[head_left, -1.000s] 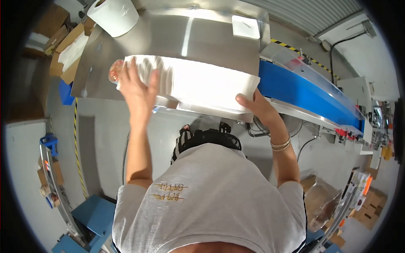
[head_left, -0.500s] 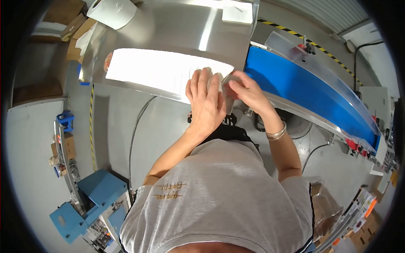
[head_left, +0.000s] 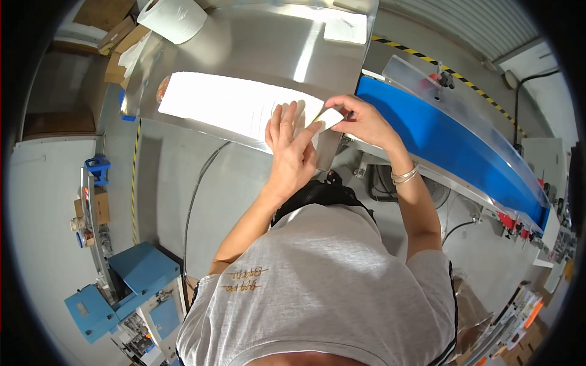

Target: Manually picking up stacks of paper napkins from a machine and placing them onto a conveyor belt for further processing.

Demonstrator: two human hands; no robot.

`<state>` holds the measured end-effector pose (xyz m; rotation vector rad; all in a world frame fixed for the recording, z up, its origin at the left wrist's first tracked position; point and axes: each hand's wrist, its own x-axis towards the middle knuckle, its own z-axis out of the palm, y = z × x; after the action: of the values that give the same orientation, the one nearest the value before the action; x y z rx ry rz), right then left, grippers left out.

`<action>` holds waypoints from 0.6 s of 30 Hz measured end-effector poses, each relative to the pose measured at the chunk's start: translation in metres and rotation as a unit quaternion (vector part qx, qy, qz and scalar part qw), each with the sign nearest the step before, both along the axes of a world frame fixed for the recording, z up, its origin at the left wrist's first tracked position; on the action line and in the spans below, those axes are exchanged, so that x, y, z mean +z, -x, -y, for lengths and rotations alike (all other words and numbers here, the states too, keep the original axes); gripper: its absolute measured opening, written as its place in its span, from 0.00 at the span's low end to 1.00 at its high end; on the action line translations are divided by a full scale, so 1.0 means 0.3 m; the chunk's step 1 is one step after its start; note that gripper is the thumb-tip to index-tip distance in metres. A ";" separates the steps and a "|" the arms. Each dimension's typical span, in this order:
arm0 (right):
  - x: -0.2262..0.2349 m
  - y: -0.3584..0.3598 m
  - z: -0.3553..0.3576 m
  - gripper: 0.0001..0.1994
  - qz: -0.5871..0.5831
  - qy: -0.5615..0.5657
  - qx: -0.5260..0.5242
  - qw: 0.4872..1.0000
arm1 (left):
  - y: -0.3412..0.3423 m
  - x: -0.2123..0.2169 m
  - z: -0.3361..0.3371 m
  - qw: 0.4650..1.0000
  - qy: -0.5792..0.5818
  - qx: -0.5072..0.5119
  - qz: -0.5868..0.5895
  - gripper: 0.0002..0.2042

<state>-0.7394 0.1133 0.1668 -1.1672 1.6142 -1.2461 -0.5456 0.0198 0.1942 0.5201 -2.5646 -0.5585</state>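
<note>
A long row of bright white cards or paper pieces, packed side by side, lies along the near edge of the metal table. My left hand rests on the row's right end, fingers stretched out over it and thumb reaching toward the right. Between the fingertips of my right hand is a small white card, tilted away from the end of the row. The glare hides how the pieces in the row are divided. A reddish-brown round thing touches the row's left end.
A blue conveyor belt with a clear side guard runs off to the right. On the table's far side are a large white roll and a stack of white cards. Cardboard boxes stand at the far left. A cable trails across the floor.
My right hand has closed on a white card and tilted it from the row's end. My left hand has shifted slightly left, its thumb now reaching toward that card.
</note>
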 end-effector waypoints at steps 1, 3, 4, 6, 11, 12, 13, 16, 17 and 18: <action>-0.002 0.004 0.002 0.18 -0.002 0.001 -0.001 1.000 | 0.000 0.002 0.003 1.000 -0.004 -0.007 0.002 0.20; -0.018 0.010 0.001 0.16 -0.201 0.075 0.015 0.977 | -0.002 0.014 -0.002 1.000 -0.002 0.009 -0.005 0.18; -0.030 0.019 -0.007 0.14 -0.223 0.101 0.003 0.970 | -0.002 0.018 -0.003 1.000 -0.001 0.026 -0.010 0.17; -0.056 0.055 -0.059 0.13 -0.062 0.024 -0.073 0.995 | -0.004 -0.010 0.012 0.998 0.035 0.042 -0.010 0.17; -0.216 0.233 -0.229 0.26 0.141 -0.033 -0.398 0.906 | -0.007 -0.036 0.023 0.996 0.026 0.079 -0.022 0.22; -0.196 0.258 -0.261 0.28 0.013 -0.102 -0.443 0.891 | -0.017 -0.044 0.028 0.996 0.047 0.078 -0.014 0.21; -0.173 0.284 -0.297 0.31 -0.116 -0.167 -0.481 0.853 | -0.018 -0.048 0.030 0.996 0.044 0.079 -0.014 0.21; -0.283 0.412 -0.463 0.31 -0.237 -0.253 -0.531 0.774 | -0.021 -0.046 0.035 0.998 0.037 0.048 -0.030 0.20; -0.299 0.414 -0.485 0.28 -0.309 -0.285 -0.547 0.724 | -0.020 -0.046 0.033 0.997 0.041 0.050 -0.033 0.20; -0.249 0.363 -0.457 0.28 -0.308 -0.284 -0.542 0.728 | -0.019 -0.048 0.031 0.997 0.045 0.050 -0.034 0.19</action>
<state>-0.8483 0.2504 0.0923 -0.1016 3.1407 -0.7939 -0.5400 0.0104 0.1799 0.5855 -2.4704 -0.4171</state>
